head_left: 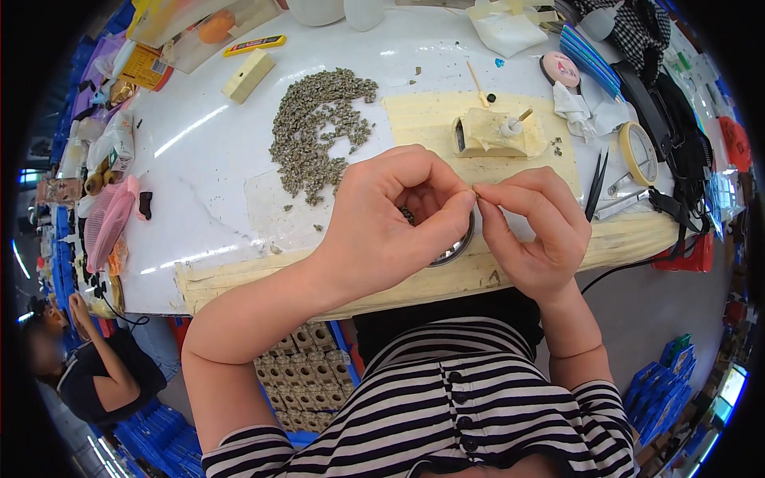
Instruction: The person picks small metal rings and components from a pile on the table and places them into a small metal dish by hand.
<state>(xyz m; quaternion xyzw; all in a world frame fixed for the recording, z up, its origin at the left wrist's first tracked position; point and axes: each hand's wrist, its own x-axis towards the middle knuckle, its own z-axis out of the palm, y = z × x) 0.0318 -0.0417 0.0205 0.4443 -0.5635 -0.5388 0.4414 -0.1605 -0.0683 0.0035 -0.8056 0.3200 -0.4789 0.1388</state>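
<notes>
My left hand [382, 227] and my right hand [546, 231] meet at the front of the table, thumb and forefinger of each pinched together tip to tip. Whatever tiny piece sits between the fingertips is too small to name. Below my left hand, mostly hidden by it, is a round metal-rimmed container [458, 253] with small dark pieces inside. Just beyond the hands stands a block wrapped in cream tape [486, 142], with a small white nozzle-like piece [510, 126] on it. A heap of small grey metal parts [299, 131] is spread to the left.
Black tweezers [596, 187], a tape roll [637, 154] and a caliper-like metal tool [621, 205] lie at the right. A cream block [247, 76] is at the back left. A tray of metal parts [307, 374] is under the table; another person [103, 358] sits at lower left.
</notes>
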